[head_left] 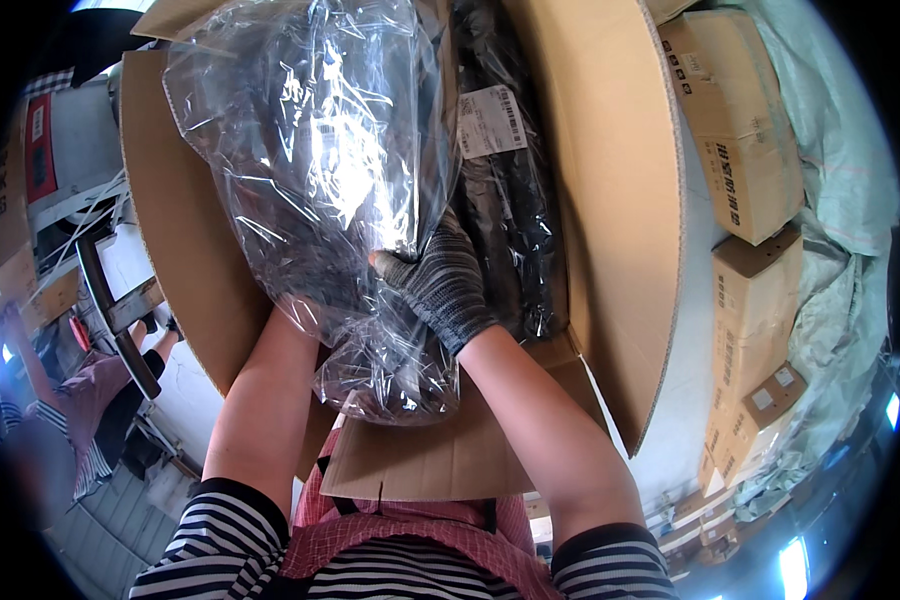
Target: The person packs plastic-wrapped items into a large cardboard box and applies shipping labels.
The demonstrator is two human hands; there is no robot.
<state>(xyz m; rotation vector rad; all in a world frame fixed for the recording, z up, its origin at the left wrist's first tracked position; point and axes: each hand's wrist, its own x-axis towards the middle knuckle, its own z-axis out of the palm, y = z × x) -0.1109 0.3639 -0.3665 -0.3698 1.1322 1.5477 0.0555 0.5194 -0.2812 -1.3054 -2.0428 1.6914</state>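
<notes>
A large clear plastic bag [260, 170] with dark contents bulges out of an open cardboard box [610, 210] in front of me. My right hand [438, 280], in a grey knitted glove with a bare thumb tip, is closed on the right side of this bag. My left forearm [260, 400] reaches up to the bag's lower left, where plastic covers the hand and hides its fingers. Along the box's right side lies another dark item in clear plastic [505, 210], bearing a white label [491, 122].
Several closed cartons [745, 130] stand at the right beside pale green plastic sheeting [840, 130]. A near flap [420, 465] of the open box folds toward my waist. To the left are a black handle bar [115, 315] and another person [80, 410] in striped sleeves.
</notes>
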